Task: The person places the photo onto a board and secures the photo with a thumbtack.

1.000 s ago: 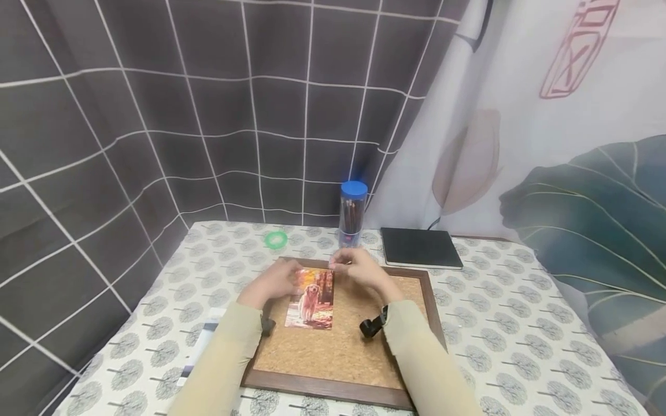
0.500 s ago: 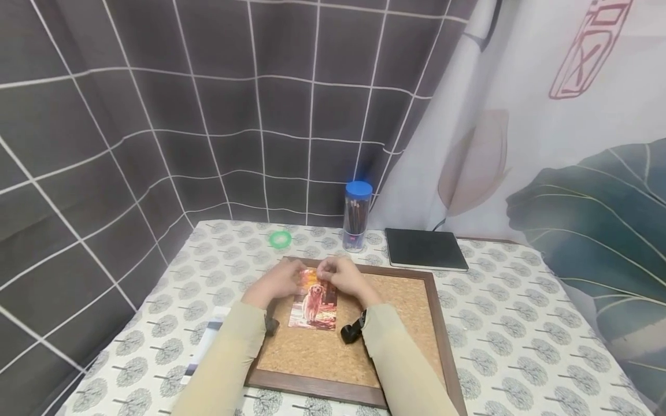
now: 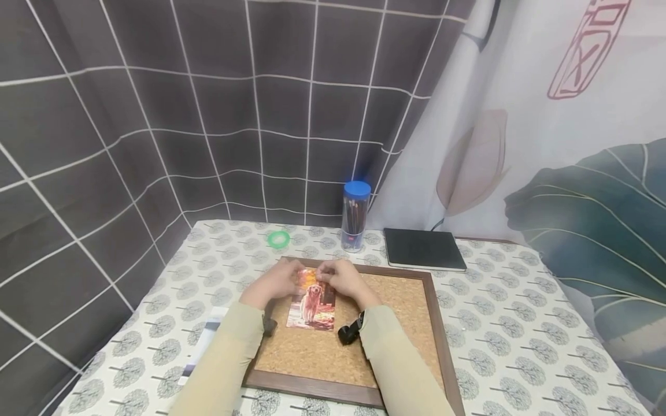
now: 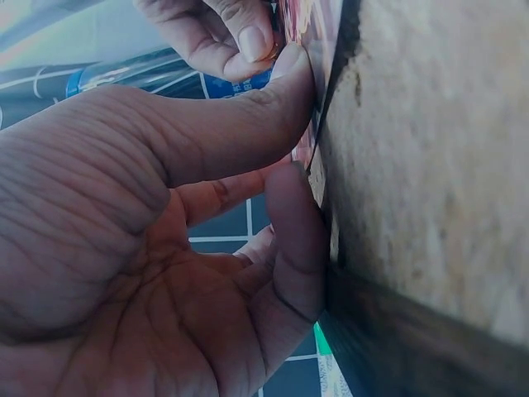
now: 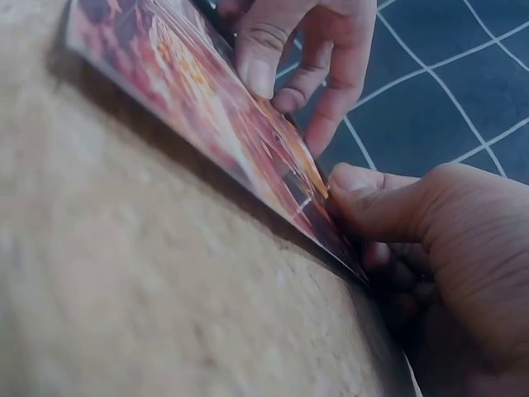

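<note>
A photo print (image 3: pixel 312 306) of a golden dog lies near the upper left corner of the wood-framed cork board (image 3: pixel 322 361). My left hand (image 3: pixel 281 280) pinches its top left part; in the left wrist view the thumb (image 4: pixel 248 124) presses on the face while a finger sits at the edge. At the top right corner, my right hand (image 3: pixel 344 279) has thumb and fingers curled together around a small pin-like thing, mostly hidden by the fingertips. The right wrist view shows the print (image 5: pixel 190 99) seen along its surface, its near edge slightly above the cork.
Behind the board stands a clear tube (image 3: pixel 355 216) of pencils with a blue lid. To its left lies a green ring (image 3: pixel 278 239), to its right a black notebook (image 3: pixel 424 249). Another print (image 3: pixel 205 341) is partly under my left forearm.
My right hand has come left from beside the print to its top right corner, over the first half second. The left hand and the print have kept their places on the board.
</note>
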Demonstrator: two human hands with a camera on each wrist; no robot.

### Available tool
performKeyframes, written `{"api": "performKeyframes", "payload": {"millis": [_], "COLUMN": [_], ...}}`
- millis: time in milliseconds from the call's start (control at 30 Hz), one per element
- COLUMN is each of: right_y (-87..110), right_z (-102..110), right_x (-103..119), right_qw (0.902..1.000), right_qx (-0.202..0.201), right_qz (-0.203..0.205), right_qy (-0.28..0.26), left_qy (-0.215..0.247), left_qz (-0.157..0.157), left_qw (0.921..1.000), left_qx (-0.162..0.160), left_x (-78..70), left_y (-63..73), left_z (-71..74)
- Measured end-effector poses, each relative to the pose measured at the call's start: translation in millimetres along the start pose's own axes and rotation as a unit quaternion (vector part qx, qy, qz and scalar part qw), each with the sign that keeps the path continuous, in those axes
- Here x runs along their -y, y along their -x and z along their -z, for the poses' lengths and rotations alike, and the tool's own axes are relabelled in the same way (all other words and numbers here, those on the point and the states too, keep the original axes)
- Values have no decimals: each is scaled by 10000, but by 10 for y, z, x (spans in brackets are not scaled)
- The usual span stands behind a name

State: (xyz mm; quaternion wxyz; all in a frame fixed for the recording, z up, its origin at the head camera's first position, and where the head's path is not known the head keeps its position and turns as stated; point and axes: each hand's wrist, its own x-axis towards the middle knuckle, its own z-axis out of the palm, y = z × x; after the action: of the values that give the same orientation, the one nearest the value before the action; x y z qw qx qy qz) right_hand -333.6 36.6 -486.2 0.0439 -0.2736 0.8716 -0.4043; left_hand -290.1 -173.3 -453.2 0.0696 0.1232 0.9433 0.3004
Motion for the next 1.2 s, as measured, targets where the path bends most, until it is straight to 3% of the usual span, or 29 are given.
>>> {"api": "performKeyframes", "payload": {"millis": [567,900,1200], "right_y": [-1,-29,-24], "right_z": [-62,-103,-102], "right_x": [71,142,140], "right_qw": [9976,9903,9903], "right_qx": [-472,-915,-930], "right_qz": [-283,-1035,-1035], "right_qy": [431,128,39], "left_qy": [-34,-115,-72], "left_qz": [44,-32,-7], "left_qw": [10000,9999,10000], "left_qx": [22,-10,17], "left_x": [-19,-15,-18], "left_y": [16,-3,-1], "left_z": [1,3,6]}}
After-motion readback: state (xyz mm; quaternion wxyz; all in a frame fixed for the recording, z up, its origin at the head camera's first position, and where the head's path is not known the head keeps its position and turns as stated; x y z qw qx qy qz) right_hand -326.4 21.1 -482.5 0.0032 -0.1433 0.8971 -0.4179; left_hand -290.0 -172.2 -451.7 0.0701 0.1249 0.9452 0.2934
